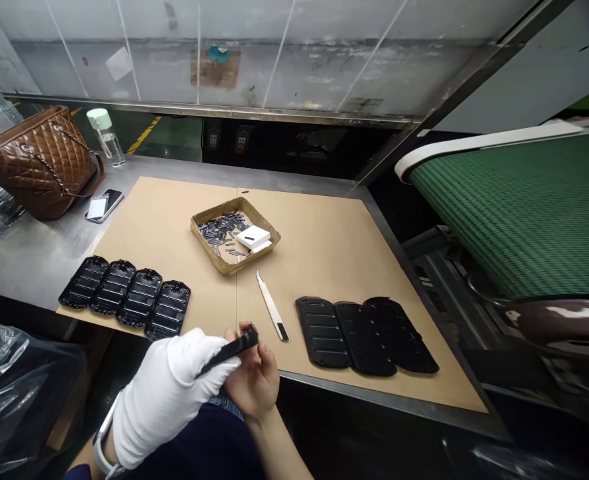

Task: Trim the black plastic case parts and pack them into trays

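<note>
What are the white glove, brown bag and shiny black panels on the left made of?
Glove: probably soft, matte cloth, since it wrinkles.
Bag: shiny leather or imitation, perhaps; its quilted sides gleam.
Black panels: glossy, maybe plastic or painted metal; light glints off their ridges.

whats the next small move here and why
Probably press on the exposed end of the panel with the right hand, since that hand's fingertips are at that end while the gloved left hand grips the panel edge-on.

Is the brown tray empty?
No, the tray isn't empty: lots of small dark pieces and a white block lie in it.
</note>
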`<state>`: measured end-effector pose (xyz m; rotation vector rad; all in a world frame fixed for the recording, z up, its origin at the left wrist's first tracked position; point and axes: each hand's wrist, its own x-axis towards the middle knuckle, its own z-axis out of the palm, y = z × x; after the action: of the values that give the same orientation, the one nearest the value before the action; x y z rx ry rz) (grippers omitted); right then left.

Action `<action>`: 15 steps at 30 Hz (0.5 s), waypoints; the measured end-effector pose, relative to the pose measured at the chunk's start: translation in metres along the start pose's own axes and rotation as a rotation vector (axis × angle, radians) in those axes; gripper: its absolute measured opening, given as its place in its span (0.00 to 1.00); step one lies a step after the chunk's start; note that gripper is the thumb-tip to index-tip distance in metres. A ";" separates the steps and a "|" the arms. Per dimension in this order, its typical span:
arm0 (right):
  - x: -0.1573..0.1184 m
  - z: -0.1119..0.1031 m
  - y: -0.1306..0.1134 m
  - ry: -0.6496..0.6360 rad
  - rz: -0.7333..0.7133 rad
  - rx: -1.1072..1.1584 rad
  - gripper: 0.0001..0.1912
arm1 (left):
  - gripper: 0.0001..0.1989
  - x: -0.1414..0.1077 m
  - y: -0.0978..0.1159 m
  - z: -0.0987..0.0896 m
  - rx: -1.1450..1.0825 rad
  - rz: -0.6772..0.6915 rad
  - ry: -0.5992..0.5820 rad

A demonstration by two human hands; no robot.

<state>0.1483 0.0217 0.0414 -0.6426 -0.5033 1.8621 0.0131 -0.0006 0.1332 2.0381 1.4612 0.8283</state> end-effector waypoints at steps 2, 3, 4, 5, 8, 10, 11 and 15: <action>-0.001 0.006 0.000 0.012 0.035 0.120 0.12 | 0.11 -0.001 0.003 -0.002 0.051 0.011 -0.013; -0.002 0.008 -0.001 0.016 0.047 0.163 0.12 | 0.12 -0.002 0.005 -0.003 0.067 0.014 -0.019; -0.002 0.010 -0.001 0.018 0.051 0.190 0.12 | 0.12 -0.002 0.006 -0.004 0.075 0.018 -0.029; -0.002 0.011 -0.001 0.018 0.046 0.201 0.12 | 0.12 -0.003 0.007 -0.005 0.076 0.021 -0.040; -0.003 0.009 -0.002 0.044 0.006 0.140 0.14 | 0.11 -0.002 0.005 -0.007 0.019 -0.019 -0.065; -0.006 0.007 -0.006 0.096 -0.075 -0.014 0.15 | 0.10 0.000 -0.004 -0.005 -0.094 -0.097 -0.043; -0.009 0.006 -0.009 0.120 -0.136 -0.135 0.15 | 0.09 0.001 -0.011 -0.002 -0.177 -0.142 -0.024; -0.018 0.015 -0.027 0.087 -0.341 -0.717 0.15 | 0.09 0.003 -0.038 0.018 -0.625 -0.268 -0.027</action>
<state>0.1630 0.0135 0.0733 -1.0257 -1.1655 1.3022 0.0018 0.0127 0.0952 1.3549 1.2217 0.9835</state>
